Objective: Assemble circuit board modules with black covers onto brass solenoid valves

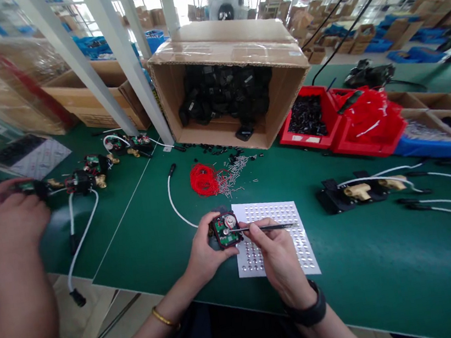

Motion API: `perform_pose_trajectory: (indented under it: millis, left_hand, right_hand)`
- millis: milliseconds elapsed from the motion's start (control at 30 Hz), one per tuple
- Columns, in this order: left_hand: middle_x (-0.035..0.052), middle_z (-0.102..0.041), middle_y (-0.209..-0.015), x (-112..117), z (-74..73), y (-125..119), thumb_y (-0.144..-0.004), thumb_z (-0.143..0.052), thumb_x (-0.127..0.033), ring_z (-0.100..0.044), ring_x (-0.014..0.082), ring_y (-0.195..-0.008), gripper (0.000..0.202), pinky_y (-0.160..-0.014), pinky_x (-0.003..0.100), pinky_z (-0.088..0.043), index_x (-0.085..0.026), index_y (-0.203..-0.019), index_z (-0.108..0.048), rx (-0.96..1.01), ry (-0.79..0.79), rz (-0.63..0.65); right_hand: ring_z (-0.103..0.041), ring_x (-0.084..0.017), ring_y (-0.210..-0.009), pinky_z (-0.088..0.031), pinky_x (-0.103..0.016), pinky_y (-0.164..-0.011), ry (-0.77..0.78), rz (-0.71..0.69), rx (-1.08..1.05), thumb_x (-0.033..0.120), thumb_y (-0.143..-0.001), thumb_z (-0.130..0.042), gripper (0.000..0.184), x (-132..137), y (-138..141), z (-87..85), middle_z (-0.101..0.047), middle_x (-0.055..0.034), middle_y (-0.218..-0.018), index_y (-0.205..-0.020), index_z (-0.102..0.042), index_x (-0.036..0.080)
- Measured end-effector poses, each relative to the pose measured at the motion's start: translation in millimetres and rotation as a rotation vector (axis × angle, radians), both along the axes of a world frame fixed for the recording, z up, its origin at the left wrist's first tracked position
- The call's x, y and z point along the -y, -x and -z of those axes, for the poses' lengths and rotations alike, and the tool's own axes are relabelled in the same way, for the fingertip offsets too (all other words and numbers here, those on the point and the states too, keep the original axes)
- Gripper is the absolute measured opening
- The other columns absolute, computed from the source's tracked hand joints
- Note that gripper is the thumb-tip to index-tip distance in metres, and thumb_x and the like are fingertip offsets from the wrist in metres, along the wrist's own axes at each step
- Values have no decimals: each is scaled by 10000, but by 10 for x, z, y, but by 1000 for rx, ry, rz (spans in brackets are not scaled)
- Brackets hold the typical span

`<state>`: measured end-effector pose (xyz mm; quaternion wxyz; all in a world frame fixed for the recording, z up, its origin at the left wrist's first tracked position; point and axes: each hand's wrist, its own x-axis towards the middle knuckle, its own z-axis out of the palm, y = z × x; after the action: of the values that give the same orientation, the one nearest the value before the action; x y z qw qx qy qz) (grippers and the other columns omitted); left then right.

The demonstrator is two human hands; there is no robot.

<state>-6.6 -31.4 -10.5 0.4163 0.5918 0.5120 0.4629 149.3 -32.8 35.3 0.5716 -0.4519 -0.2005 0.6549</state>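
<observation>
My left hand [205, 249] grips a small black housing [227, 231] by its sides, with a green circuit board and a round metal part facing up. A white cable [179, 211] with a black plug runs out from behind that hand. In my right hand [278, 256] is a pair of dark tweezers [266, 227], pinched between thumb and fingers. Their tip reaches the board, near a small round silvery piece. Under my right hand lies a white sheet [270, 207] covered with rows of small shiny round pieces, partly hidden by the hand.
Red rings [203, 179] and small metal pins [232, 176] lie beyond the housing. An open cardboard box [226, 44] of black parts stands behind. Red bins [307, 139] and brass-fitted assemblies [357, 191] are at right. A co-worker's hands [14, 224] work at left.
</observation>
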Motion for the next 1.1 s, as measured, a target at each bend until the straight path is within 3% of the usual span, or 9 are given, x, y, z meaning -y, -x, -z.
perform_pose_trajectory:
  millis: [700, 933, 1100]
  left_hand:
    - [106, -465, -1247, -5, 48, 24, -581, -800, -360, -465, 285, -1167, 776, -1026, 455, -350, -231, -1227, -390, -33, -12, 9]
    - [118, -307, -1374, -21, -78, -2, -612, -779, -361, -331, 308, -1270, 709, -1046, 485, -318, -233, -1215, -430, -153, -132, -22]
    - [112, -407, -1296, -27, -35, -42, -689, -733, -252, -412, 271, -1217, 714, -1020, 498, -344, -257, -1263, -308, -69, -240, -21]
  right_hand:
    - [-641, -192, -810, -458, -329, -754, -66, -47, 225, 318, -680, -727, 217, -4, 2, 4, -706, -42, -811, -751, -587, 168]
    - [-637, -193, -816, -461, -331, -757, -90, -49, 256, 317, -705, -707, 196, -20, 2, -6, -705, -52, -841, -762, -593, 170]
    - [-630, -208, -818, -468, -356, -764, -111, -50, 321, 323, -724, -683, 182, -56, 37, 18, -690, -54, -838, -777, -600, 171]
